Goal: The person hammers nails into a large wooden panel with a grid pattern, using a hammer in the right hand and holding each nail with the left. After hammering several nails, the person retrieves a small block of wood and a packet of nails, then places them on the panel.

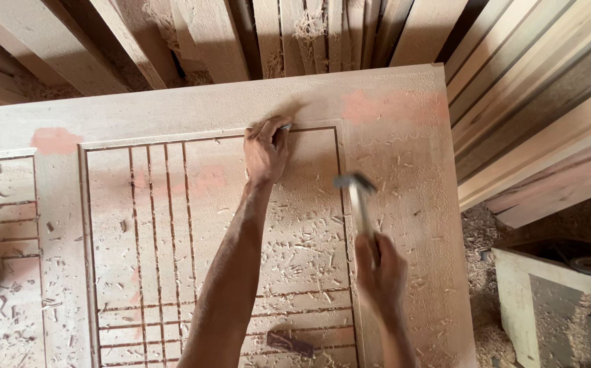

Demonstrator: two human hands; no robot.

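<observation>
1. Left hand [266, 151] stretched out over a large carved wooden door panel [391, 136], fingers curled tight around a small chisel-like tool [283, 129] set at the top groove of the recessed frame, toward 12 o'clock from the panel's middle.
2. Right hand [379, 272] clenched around the handle of a hammer [358, 194], metal head blurred in motion and raised at about 4 o'clock from the left hand, apart from the tool.
3. Door panel lying flat and filling most of the view, cut with a rectangular border groove, four vertical grooves at 9 o'clock of the left forearm and several horizontal grooves toward 6 o'clock.
4. Wood shavings [309, 238] scattered thickly across the recessed field between the two arms and out to the right edge.
5. Pinkish filler patches [53, 140] visible at 10 o'clock near the left border, with another at 1 o'clock by the upper right corner.
6. Small dark block [290, 343] resting on the horizontal grooves at 6 o'clock, just beside the left forearm.
7. Stacked timber planks [534, 102] leaning beyond the panel from 11 through 3 o'clock.
8. Sawdust on the floor [481, 272] at 4 o'clock, beside a pale wooden frame [517, 307].
</observation>
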